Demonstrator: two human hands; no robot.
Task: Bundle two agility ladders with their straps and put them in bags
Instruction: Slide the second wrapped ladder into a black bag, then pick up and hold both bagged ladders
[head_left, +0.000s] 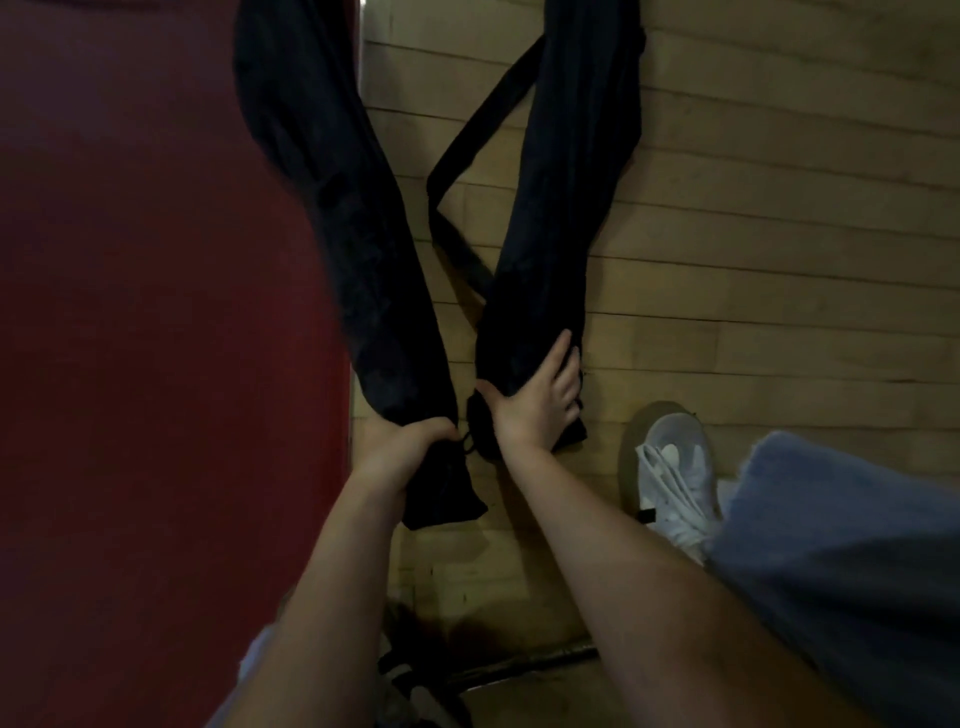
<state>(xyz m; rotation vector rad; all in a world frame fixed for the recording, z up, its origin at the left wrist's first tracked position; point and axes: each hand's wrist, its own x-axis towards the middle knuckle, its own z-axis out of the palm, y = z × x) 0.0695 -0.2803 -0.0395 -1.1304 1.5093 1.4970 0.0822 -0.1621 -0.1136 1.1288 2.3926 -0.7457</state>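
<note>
Where the dark red surface (156, 312) fills the left side of the view, the first of 2 long black bags (337, 208) lies slanted over its right edge, its body reaching toward the top of the frame and its gathered neck toward the person. The left hand (400, 447) is fisted tightly round that neck, with the loose mouth of the cloth sticking out below the fist. A thin black cord (467, 444) shows just right of the knuckles. On the wooden floor (779, 260) beside it a flat black strap (483, 119) loops out from the second bag (566, 182), which slants the opposite way, so the 2 necks almost meet. The right hand (540, 405) grips this neck, thumb on the near side and fingers wrapped over the far side. What fills either bag is hidden by the cloth. Further right stand a white shoe (670, 467) and a blue trouser leg (831, 545).
</note>
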